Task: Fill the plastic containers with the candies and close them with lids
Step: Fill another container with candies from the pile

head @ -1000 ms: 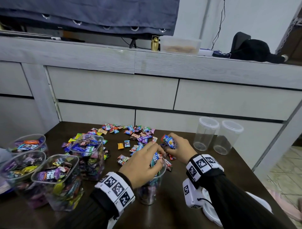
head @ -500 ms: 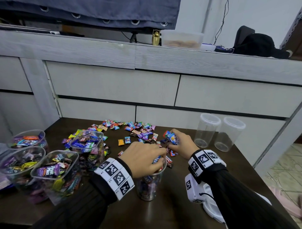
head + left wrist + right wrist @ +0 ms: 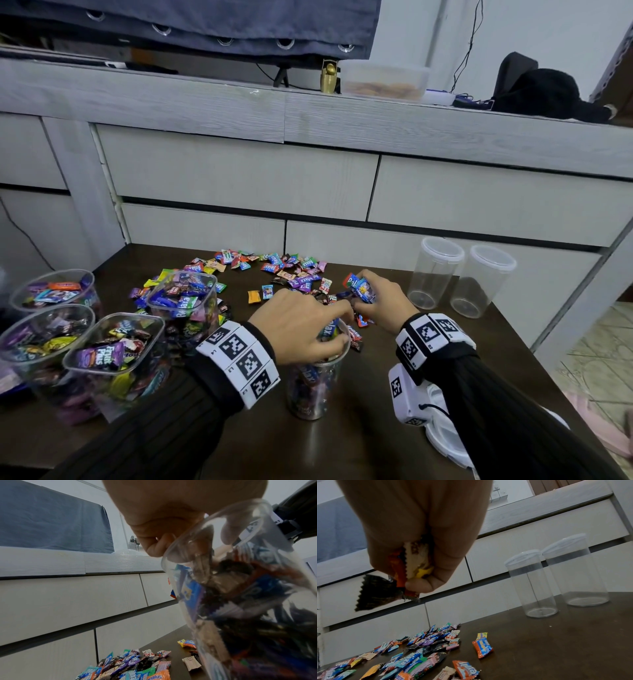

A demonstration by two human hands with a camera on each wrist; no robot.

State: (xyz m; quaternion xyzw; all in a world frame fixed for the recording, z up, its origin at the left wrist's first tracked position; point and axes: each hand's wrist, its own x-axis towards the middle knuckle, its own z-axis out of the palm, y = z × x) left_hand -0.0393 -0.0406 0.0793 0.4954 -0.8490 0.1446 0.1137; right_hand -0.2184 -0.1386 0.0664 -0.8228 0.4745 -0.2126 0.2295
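A clear round container (image 3: 317, 387) partly full of wrapped candies stands on the dark table (image 3: 394, 455) in front of me. My left hand (image 3: 334, 329) lies over its mouth, fingers curled down inside onto the candies (image 3: 188, 588). In the left wrist view the left hand (image 3: 171, 547) reaches past the rim. My right hand (image 3: 359, 298) hovers just right of the container and clutches a bunch of candies (image 3: 412, 566); the right hand (image 3: 416, 577) is off the table. Loose candies (image 3: 274, 270) lie scattered behind the hands.
Two empty clear cylinders with lids on (image 3: 435, 274) (image 3: 483, 281) stand at the back right. Several open containers full of candies (image 3: 113, 356) (image 3: 181, 301) crowd the left. White lids (image 3: 445, 442) lie under my right forearm. Grey drawer fronts (image 3: 239, 178) rise behind the table.
My left hand stays at the container's mouth and its fingers have sunk a little deeper. My right hand keeps its bunch of candies and has barely moved.
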